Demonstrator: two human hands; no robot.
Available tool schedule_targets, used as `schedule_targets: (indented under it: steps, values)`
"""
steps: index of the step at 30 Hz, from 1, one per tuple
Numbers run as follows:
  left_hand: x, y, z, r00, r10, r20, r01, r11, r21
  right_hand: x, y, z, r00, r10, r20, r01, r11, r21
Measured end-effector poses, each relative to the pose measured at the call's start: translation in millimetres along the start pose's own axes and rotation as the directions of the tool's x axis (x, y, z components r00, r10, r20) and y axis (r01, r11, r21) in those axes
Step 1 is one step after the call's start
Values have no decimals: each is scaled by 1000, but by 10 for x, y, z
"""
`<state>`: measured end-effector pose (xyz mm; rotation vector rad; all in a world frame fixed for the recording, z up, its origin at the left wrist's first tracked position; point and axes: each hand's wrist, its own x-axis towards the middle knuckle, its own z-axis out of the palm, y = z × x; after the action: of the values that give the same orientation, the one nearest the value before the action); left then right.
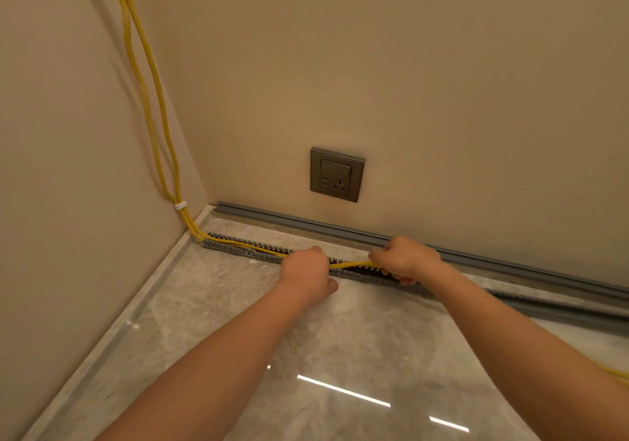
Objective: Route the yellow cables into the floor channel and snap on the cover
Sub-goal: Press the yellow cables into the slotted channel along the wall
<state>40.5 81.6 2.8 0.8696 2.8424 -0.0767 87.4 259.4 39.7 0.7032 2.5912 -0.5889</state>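
Yellow cables (pixel 149 100) run down the wall corner, held by white ties, and bend into the grey slotted floor channel (pixel 235 249) lying on the tiles. My left hand (pixel 306 270) presses down on the cables over the channel. My right hand (pixel 406 258) grips the cables a short way to the right, and a raised yellow stretch (pixel 350 264) shows between the two hands. The long grey cover (pixel 306 224) lies apart from the channel along the foot of the wall. More yellow cable (pixel 616 372) shows at the right edge.
A grey wall socket (pixel 337 175) sits above the cover. The floor is glossy marble tile (pixel 340 355) with a pale border strip (pixel 136 308) along the left wall. The channel continues off to the right (pixel 561 308).
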Motion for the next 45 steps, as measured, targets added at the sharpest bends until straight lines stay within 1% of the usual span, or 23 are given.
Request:
schedule_targets:
  steps: [4, 7, 9, 12, 13, 14, 16, 18, 21, 22, 24, 25, 27, 29, 31, 33, 35, 40, 43, 45]
  values:
    - [-9, 6, 25, 1000, 8, -16, -8, 1000, 14, -29, 95, -67, 992, 46, 116, -65, 984, 166]
    - [-20, 3, 33, 1000, 12, -27, -12, 1000, 4, -50, 109, -78, 991, 22, 128, -42, 986, 162]
    - [-29, 2, 32, 999, 11, -35, -12, 1000, -8, -39, 134, -55, 997, -42, 70, 30, 987, 158]
    - [-55, 11, 31, 999, 15, -33, -15, 1000, -16, -10, 186, 18, 985, -145, -98, 165, 953, 254]
    - [-62, 12, 36, 999, 18, -32, -18, 1000, -16, -16, 196, 40, 975, -161, -155, 194, 954, 229]
    - [-72, 10, 38, 999, 23, -35, -23, 1000, -18, -30, 198, 56, 964, -173, -204, 208, 964, 168]
    - [-85, 8, 43, 999, 31, -43, -32, 999, -25, -51, 199, 83, 938, -215, -270, 224, 975, 2]
    - [-83, 6, 47, 998, 37, -43, -38, 999, -22, -59, 199, 119, 920, -280, -275, 245, 957, -155]
    - [-77, 21, 37, 998, 52, -33, -52, 999, 13, -30, 202, 198, 915, -313, -256, 246, 934, -260]
    - [-83, 29, 35, 997, 60, -51, -59, 998, 34, -10, 202, 224, 915, -314, -255, 244, 931, -271]
    - [-110, 67, 50, 985, 106, -137, -99, 994, 54, 34, 198, 251, 915, -315, -252, 243, 928, -281]
    - [-124, 106, 76, 968, 159, -195, -150, 987, 59, 52, 197, 254, 914, -320, -248, 246, 926, -287]
    - [-152, 249, 118, 931, 262, -256, -254, 965, 63, 80, 210, 254, 911, -335, -242, 260, 920, -295]
    - [-145, 418, 185, 907, 302, -294, -313, 950, 8, 82, 238, 268, 905, -345, -250, 275, 921, -277]
    - [-129, 555, 216, 919, 268, -288, -306, 947, -97, 87, 286, 304, 896, -342, -282, 281, 930, -235]
    - [-117, 616, 228, 937, 219, -272, -263, 955, -138, 89, 325, 337, 889, -335, -311, 286, 938, -193]
    - [-110, 628, 219, 946, 188, -263, -228, 965, -129, 96, 352, 364, 888, -336, -313, 298, 940, -165]
    - [-66, 631, 108, 970, 174, -168, -191, 978, -89, 58, 375, 374, 904, -328, -276, 294, 943, -159]
    - [-14, 680, 19, 981, 168, -101, -171, 985, -20, -4, 351, 328, 928, -289, -235, 246, 949, -196]
    - [11, 723, -23, 982, 174, -69, -173, 985, 25, -71, 358, 271, 946, -251, -205, 192, 944, -269]
